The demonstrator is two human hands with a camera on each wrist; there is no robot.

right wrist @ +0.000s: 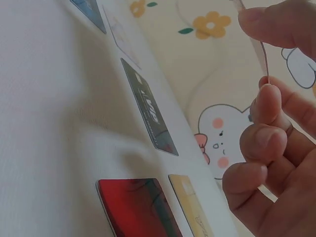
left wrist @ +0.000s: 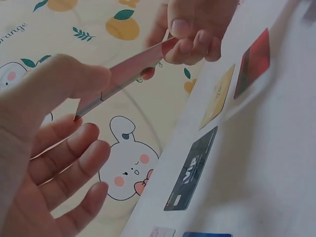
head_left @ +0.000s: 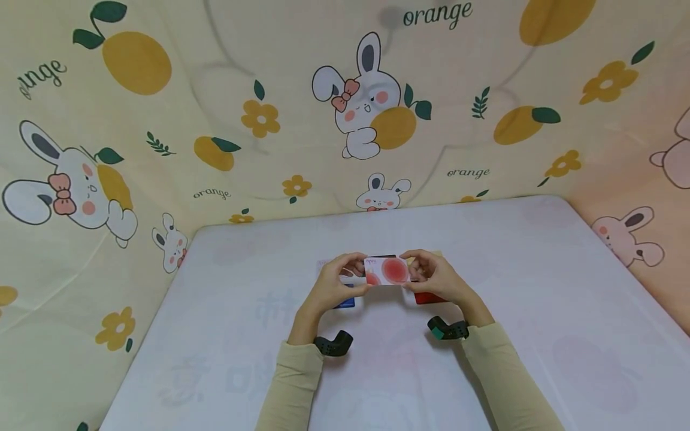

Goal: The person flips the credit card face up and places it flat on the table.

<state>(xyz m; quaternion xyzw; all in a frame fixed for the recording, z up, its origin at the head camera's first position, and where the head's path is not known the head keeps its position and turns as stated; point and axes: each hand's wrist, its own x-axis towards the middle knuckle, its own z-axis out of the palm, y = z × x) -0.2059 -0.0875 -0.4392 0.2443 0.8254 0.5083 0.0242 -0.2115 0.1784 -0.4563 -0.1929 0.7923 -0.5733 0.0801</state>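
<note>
Both hands hold one pink and white card [head_left: 387, 271] with red circles up above the table, one hand at each end. My left hand [head_left: 333, 286] pinches its left end between thumb and fingers. At the opposite end my right hand [head_left: 441, 281] pinches it in the same way. Seen from the left wrist, the card [left wrist: 131, 74] is nearly edge-on. Beneath and behind the hands lie a black VIP card [left wrist: 191, 170], a yellow card [left wrist: 218, 96], a red card [right wrist: 133, 202], a blue card [head_left: 346, 297] and a pale card [right wrist: 121, 37].
The cards lie on a white-covered table [head_left: 232, 335], whose far edge meets an upright cloth [head_left: 302, 54] printed with rabbits and oranges. Dark wrist devices sit on both wrists, the left one [head_left: 334, 344] and the right one [head_left: 447, 328], near the cuffs of beige sleeves.
</note>
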